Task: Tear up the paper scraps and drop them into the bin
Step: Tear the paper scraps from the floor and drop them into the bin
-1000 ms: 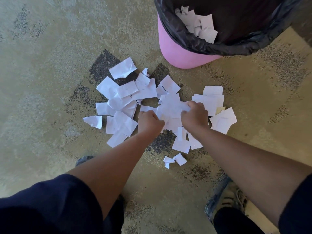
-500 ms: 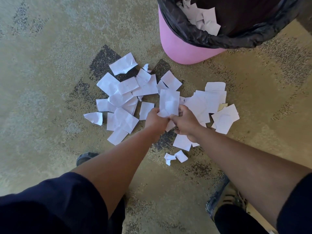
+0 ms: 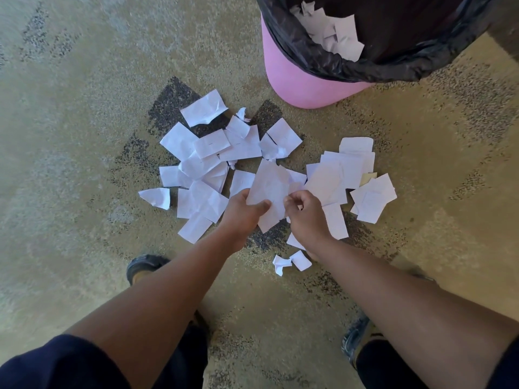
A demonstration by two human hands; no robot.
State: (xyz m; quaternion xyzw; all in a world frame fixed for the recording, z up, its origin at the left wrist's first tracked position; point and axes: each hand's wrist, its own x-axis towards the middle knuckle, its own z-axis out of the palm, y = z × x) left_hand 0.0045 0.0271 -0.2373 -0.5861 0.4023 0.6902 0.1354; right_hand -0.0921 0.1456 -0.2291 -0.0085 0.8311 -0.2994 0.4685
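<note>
paper scrap (image 3: 269, 189) pinched between hands (image 3: 273, 213)

Both hands: left hand (image 3: 243, 213), right hand (image 3: 306, 217) pinch paper scrap (image 3: 271, 189).

Both forearms are bare from the hands up to short dark navy sleeves: the left sleeve (image 3: 53, 363) fills the near left corner, and the right sleeve (image 3: 508, 369) shows only as a sliver at the near right edge. The left hand (image 3: 241, 213) and the right hand (image 3: 306, 217) wear no gloves; no rings or watch can be made out. The legs are in dark trousers (image 3: 384, 366). The left shoe (image 3: 144, 266) is dark, and the right shoe (image 3: 354, 336) is dark with lighter grey patches, partly hidden behind the arm.
</note>
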